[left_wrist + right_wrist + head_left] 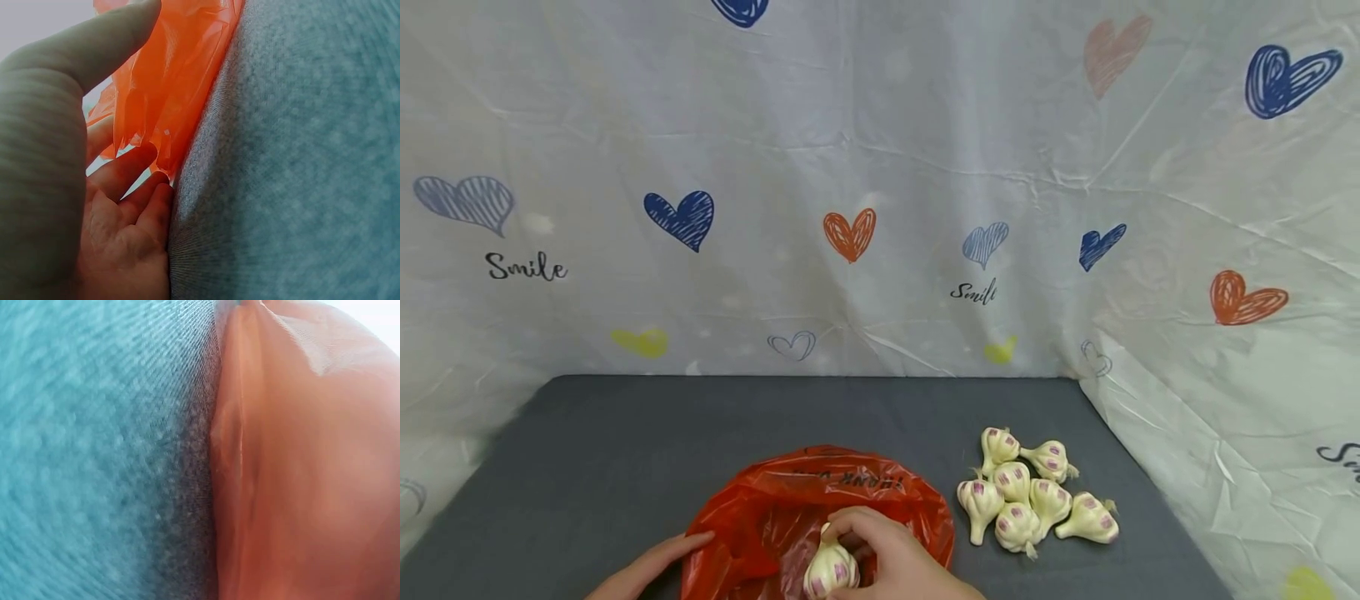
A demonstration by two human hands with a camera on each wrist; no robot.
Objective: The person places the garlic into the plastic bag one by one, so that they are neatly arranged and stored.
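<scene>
Seven garlic bulbs loose | right hand grips garlic (in red bag)

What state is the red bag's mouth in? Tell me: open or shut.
Open: the red bag gapes, right hand holding a garlic bulb inside.

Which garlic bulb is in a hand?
The garlic bulb over the red bag, gripped by the right hand; the others lie heaped on the mat.
</scene>
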